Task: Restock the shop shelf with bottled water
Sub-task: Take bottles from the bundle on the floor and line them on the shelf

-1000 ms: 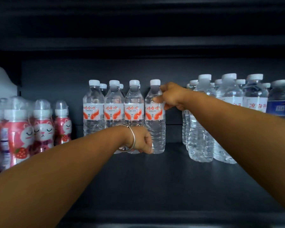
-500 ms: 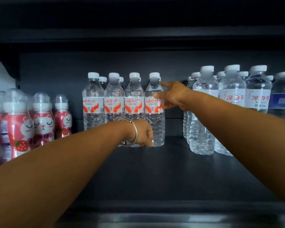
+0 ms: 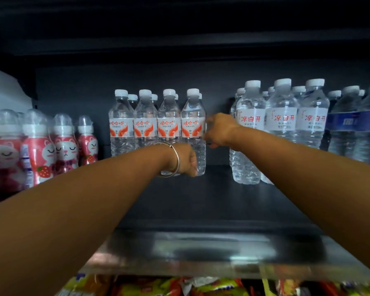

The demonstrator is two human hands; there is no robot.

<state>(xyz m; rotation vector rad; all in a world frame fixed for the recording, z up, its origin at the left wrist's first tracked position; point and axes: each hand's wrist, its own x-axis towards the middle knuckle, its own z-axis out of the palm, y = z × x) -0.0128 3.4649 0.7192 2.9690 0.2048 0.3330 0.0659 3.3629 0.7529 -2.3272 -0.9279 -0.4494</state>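
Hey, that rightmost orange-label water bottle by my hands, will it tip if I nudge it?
Likely, if pushed high: the rightmost orange-label bottle is tall and narrow. It looks full, so probably heavy and steadier pushed low. Its clear ribbed plastic may flex slightly.

Both forearms are bare up to the edge of the picture, with no sleeves showing. The left hand (image 3: 185, 160) has a thin, plain, silver-coloured bangle (image 3: 175, 160) sitting loosely round the wrist; it looks like two slim rings side by side. The right hand (image 3: 219, 130) and its wrist carry no jewellery.
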